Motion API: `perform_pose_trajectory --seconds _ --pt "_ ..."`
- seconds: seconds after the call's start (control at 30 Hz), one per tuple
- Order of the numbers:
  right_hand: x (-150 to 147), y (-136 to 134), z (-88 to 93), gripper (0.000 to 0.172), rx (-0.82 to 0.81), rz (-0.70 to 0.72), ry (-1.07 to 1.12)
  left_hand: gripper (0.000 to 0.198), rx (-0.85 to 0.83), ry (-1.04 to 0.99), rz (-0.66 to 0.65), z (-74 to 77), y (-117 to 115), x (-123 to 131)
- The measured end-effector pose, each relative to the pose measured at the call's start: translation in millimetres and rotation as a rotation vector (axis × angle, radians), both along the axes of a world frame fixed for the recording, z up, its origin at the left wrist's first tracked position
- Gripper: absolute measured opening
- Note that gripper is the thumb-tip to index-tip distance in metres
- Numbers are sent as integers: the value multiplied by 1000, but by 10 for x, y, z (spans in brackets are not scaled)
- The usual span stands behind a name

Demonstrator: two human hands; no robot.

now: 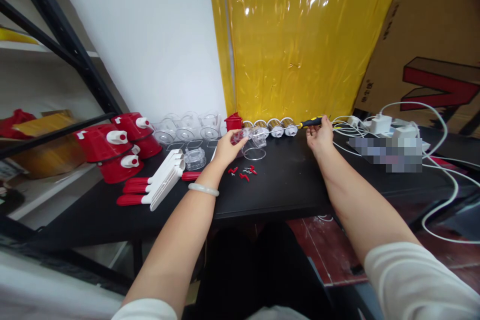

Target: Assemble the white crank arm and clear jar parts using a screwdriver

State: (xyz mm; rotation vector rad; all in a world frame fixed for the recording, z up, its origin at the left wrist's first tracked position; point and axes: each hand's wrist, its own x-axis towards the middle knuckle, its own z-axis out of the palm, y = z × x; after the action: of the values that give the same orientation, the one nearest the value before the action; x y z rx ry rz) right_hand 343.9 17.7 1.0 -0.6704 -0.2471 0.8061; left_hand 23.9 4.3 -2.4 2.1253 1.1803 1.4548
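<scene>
My left hand is closed around a small clear plastic part held just above the black table. My right hand reaches to the back of the table, its fingers at the yellow-and-black handle of a screwdriver lying there; the fingers are curled at the handle. Between the hands stand a clear ring and a clear cup-like piece. Small red clips and screws lie scattered in front of my left hand.
Red housings with white caps and red-and-white handles lie at the left. Clear bowls, a red cap and metal-meshed cylinders line the back. White chargers and cables spread at the right. Yellow plastic sheet hangs behind.
</scene>
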Motion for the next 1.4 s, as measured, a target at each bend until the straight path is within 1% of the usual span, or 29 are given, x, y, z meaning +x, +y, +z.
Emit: perform_pose_trajectory --seconds 0.13,0.23,0.33,0.37,0.47,0.53,0.63,0.67,0.73,0.8,0.83,0.9,1.0,1.1,1.3,1.4 --pt "-19 -10 -3 15 49 45 41 39 -1 2 4 2 -2 -4" --pt "-22 -20 -10 17 67 71 54 39 0 11 18 8 -7 -5" --pt "-22 -22 -13 9 53 76 32 39 -4 14 22 18 -19 -1" --pt "-23 -21 -11 10 40 66 17 39 -6 13 21 20 -22 0" --pt "-33 -10 -7 22 -5 23 -21 39 -9 15 19 23 -28 3" --pt "-38 0 -9 25 -14 8 -23 38 -8 12 15 22 -25 3" --pt "-40 7 -17 27 37 51 -10 38 -6 10 10 18 -17 1" --pt "-40 4 -18 25 57 74 -8 38 -4 11 10 17 -14 0" --pt "-47 -9 -13 17 70 98 -4 37 1 15 11 15 -12 -1" --pt "-61 -28 0 8 55 103 2 37 2 16 14 16 -16 -1" --pt "-70 -35 7 6 44 102 3 38 2 16 17 17 -19 -1" --pt "-88 -42 20 6 13 88 -5 38 1 17 17 20 -28 -1" --pt "-104 -32 24 17 -34 26 -25 38 3 25 17 26 -37 1" --pt "-103 -17 15 24 -31 7 -38 38 5 25 23 28 -35 4" --pt "-75 -38 16 10 68 57 3 37 -1 13 11 18 -16 4" --pt "-71 -52 17 14 61 65 24 37 2 11 16 18 -17 2"
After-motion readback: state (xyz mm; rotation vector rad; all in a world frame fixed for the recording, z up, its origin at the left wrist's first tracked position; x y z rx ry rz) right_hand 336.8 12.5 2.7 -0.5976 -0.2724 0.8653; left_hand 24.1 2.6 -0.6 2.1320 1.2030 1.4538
